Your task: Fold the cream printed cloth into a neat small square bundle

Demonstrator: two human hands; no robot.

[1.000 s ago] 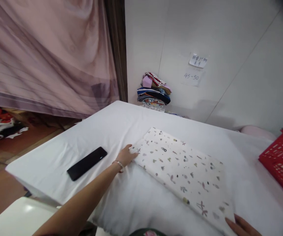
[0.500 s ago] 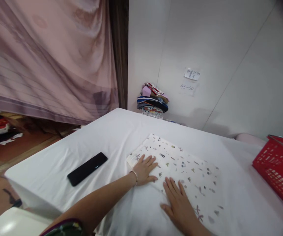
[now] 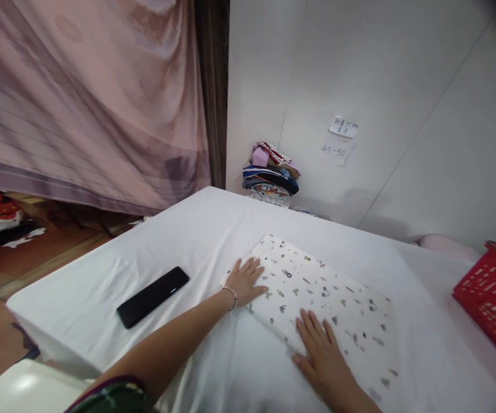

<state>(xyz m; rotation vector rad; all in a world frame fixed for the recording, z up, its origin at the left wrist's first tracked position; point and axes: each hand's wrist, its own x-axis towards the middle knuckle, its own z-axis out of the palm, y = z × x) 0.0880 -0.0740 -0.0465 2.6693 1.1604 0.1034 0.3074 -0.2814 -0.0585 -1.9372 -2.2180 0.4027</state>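
A folded white cloth (image 3: 312,281) printed with small grey and green motifs lies flat on the white-covered table (image 3: 213,223). My left hand (image 3: 244,282), a thin bracelet at its wrist, rests flat on the cloth's left corner with its fingers spread. Flat against the near edge lies my right hand (image 3: 323,355), fingers stretched out and the thumb apart. Neither hand grips anything. What kind of article the cloth is, I cannot tell.
A black phone (image 3: 153,296) lies left of my left arm. A red plastic basket (image 3: 493,298) stands at the right edge. Behind the table, a pile of folded clothes (image 3: 271,172) leans near the wall with paper notes (image 3: 338,140). A pink curtain (image 3: 101,103) hangs at left.
My left hand has slid a little left toward the cloth's corner. My right hand appears slightly further right, partly because the whole view has shifted. Both stay flat on the cloth.
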